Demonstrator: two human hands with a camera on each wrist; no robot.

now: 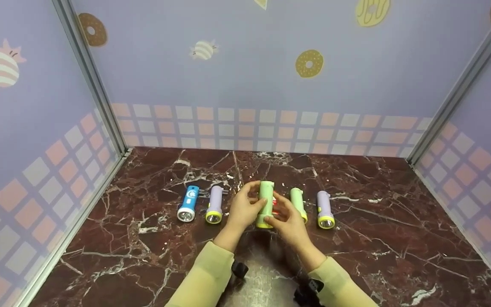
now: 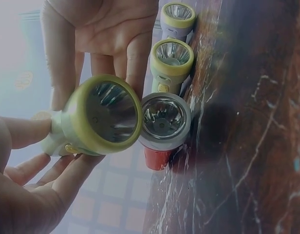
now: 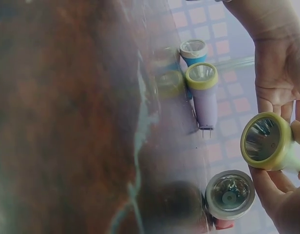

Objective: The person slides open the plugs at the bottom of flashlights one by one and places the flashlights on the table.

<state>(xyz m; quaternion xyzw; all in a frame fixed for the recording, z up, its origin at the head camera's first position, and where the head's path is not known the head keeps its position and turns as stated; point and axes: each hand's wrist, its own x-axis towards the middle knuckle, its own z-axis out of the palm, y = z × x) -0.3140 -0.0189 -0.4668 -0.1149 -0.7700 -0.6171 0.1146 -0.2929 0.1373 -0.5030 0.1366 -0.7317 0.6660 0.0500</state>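
Both hands hold one light green flashlight (image 1: 267,194) with a yellow rim, raised in front of the row. My left hand (image 1: 244,209) grips its body from the left, thumb across the front. From the right, the thumb and fingers of my right hand (image 1: 291,225) pinch it low, near the head. The lens (image 2: 113,112) faces the left wrist camera. Behind it stands a red flashlight (image 2: 157,158) with a grey head, mostly hidden in the head view. Another green flashlight (image 1: 296,197) is partly covered by the right hand.
To the left lie a blue flashlight (image 1: 190,196) with a white head and a purple flashlight (image 1: 216,197), its plug prongs out. A second purple flashlight (image 1: 324,202) lies at the right. Patterned panels (image 1: 245,89) enclose the dark marbled table (image 1: 164,264) at the back and sides.
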